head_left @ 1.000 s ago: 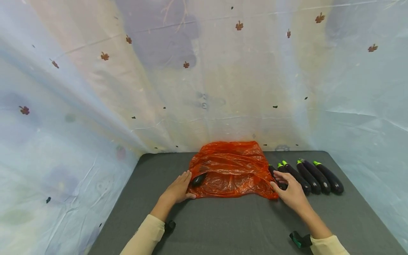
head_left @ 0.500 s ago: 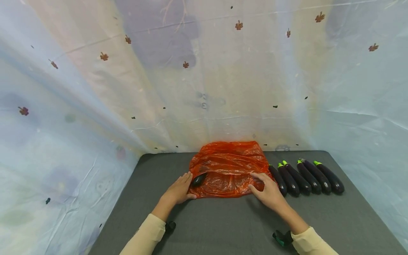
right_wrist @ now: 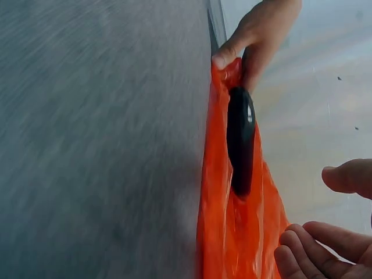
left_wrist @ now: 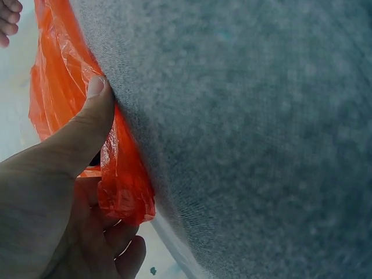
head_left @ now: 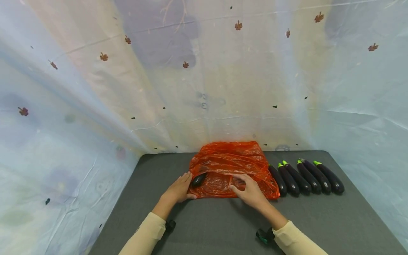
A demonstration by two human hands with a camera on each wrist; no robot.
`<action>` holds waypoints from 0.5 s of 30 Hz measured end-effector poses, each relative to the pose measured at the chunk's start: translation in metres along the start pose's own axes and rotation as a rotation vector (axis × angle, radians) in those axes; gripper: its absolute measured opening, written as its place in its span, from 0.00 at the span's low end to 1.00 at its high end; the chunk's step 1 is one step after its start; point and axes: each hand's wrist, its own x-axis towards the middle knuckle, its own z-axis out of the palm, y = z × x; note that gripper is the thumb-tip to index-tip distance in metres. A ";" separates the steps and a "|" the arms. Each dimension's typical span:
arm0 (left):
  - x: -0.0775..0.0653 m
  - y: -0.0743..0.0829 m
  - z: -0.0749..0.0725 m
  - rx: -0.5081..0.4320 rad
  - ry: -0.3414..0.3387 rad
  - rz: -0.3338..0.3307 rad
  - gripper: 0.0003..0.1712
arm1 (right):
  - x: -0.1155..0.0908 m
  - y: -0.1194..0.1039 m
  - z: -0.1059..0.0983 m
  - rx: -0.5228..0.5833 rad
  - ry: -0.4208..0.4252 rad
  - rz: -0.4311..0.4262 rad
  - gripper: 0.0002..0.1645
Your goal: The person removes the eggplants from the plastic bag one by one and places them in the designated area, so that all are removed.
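Note:
An orange-red plastic bag [head_left: 227,157] lies crumpled on the table, its mouth towards me. Just inside the left end of the mouth shows the dark glossy end of an eggplant [head_left: 198,180], seen lengthwise in the right wrist view; the bag hides the rest of the contents. My left hand [head_left: 178,188] holds the bag's left corner, thumb on the lower lip and fingers along the side. Over the right half of the mouth is my right hand [head_left: 250,191], with thumb and fingers spread apart and nothing between them. Its fingertips are close to the upper lip.
Several dark purple eggplants [head_left: 308,177] with green stem ends lie in a slanting row right of the bag. The dark grey table [head_left: 210,230] ends behind it at a pale plastic sheet [head_left: 210,81]. A dark band [head_left: 265,236] is on my right wrist.
My right hand has moved left from the bag's right edge to over its mouth, uncovering the nearest eggplants in the row. The left hand and bag have hardly moved.

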 end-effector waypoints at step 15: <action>-0.003 -0.001 -0.005 0.008 0.004 0.012 0.59 | 0.020 -0.019 0.040 0.055 -0.048 0.010 0.31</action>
